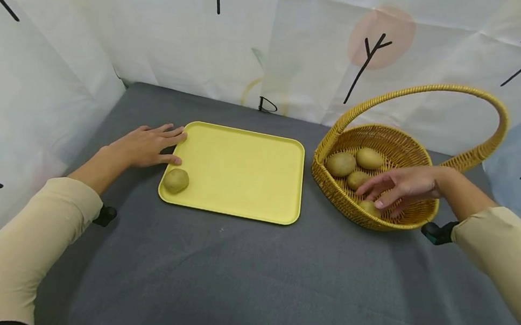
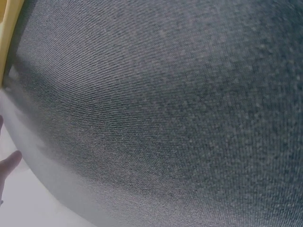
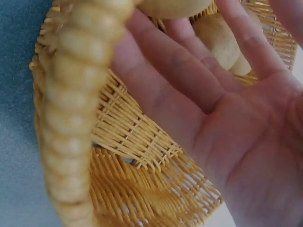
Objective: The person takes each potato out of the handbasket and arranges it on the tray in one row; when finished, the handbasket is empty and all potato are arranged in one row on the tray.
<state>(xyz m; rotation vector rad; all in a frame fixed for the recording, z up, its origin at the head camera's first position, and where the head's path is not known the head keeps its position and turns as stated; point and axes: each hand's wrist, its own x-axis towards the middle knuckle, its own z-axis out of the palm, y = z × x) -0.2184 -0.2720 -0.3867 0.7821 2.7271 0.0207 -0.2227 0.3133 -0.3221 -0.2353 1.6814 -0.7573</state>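
Observation:
My left hand point(image 1: 152, 145) touches the left edge of a yellow tray point(image 1: 244, 174) with its fingers spread. One potato point(image 1: 176, 180) lies in the tray's front left corner, just below the thumb. Only a fingertip or two of the left hand show at the border of the left wrist view. My right hand point(image 1: 406, 187) reaches into a wicker basket point(image 1: 321, 176), its fingers loosely bent over a potato point(image 1: 370, 207) near the front rim. In the right wrist view the palm faces the camera, with no potato in its grasp. Beside the fingers lies another potato point(image 3: 218, 40).
More potatoes point(image 1: 341, 164) lie in the basket's left and back part. The tall basket handle point(image 1: 425, 89) arches above the basket, behind the right hand. A dark grey cloth point(image 1: 236, 279) covers the table, and a patterned white curtain point(image 1: 304, 43) hangs behind.

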